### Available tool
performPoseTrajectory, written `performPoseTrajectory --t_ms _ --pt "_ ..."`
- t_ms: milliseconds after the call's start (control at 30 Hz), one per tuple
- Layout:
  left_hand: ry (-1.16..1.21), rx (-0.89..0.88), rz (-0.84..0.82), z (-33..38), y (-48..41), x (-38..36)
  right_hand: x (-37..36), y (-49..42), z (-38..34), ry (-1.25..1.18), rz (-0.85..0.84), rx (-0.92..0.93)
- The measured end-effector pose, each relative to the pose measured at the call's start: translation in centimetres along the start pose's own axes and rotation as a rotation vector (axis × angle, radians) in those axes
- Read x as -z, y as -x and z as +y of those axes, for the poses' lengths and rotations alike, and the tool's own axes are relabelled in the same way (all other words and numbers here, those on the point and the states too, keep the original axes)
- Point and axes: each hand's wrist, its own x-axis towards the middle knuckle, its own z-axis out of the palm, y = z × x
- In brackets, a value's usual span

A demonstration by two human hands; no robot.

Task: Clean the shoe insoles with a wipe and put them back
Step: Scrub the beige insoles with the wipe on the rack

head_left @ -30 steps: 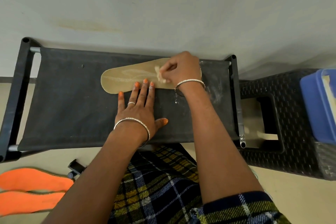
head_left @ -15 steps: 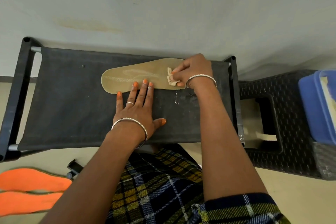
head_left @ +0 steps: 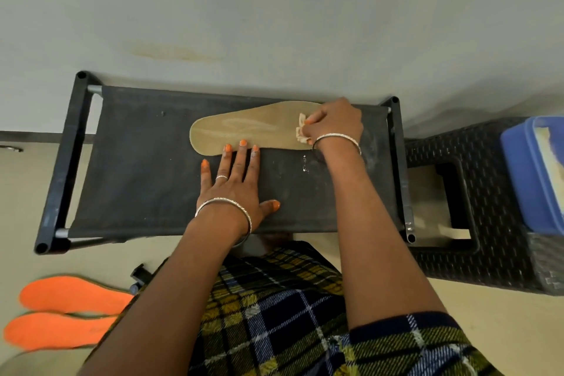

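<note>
pale wall is seen behind a black fabric-topped rack [head_left: 146, 168], on which a tan insole [head_left: 244, 131] is laid lengthwise; its near edge is pinned by the straight, flat fingers of the left hand [head_left: 235, 180]; a crumpled wipe [head_left: 301, 131] is pinched in the curled fingers of the right hand [head_left: 334, 123] and pressed to the insole's right end; two orange insoles [head_left: 67, 311] are left on the floor at the lower left — no shoes can be seen; wiping is judged to be in hand, and a stroke along the insole's length is called for next, with the hold kept firm.
</note>
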Motion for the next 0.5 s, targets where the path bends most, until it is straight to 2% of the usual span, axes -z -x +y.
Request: performPoseTrajectory --t_ms 100,167,233,333,500 --pt "0.016 0.036 -0.005 0.0 0.9 0.0 -0.9 2.2 -1.2 0.063 -0.042 0.118" --pt "0.056 0.062 0.004 -0.1 2.0 0.4 -1.5 4.2 -2.5 0.008 -0.139 0.231" --pt "0.081 0.092 0.042 -0.4 3.1 1.4 -1.7 5.6 -2.8 -0.019 -0.164 0.293" --pt "0.126 0.132 0.098 0.0 4.7 2.7 -1.3 6.3 -0.6 -0.089 -0.112 0.186" --pt "0.22 0.185 0.16 2.4 4.3 1.5 1.6 7.5 3.1 -0.33 0.137 -0.065"
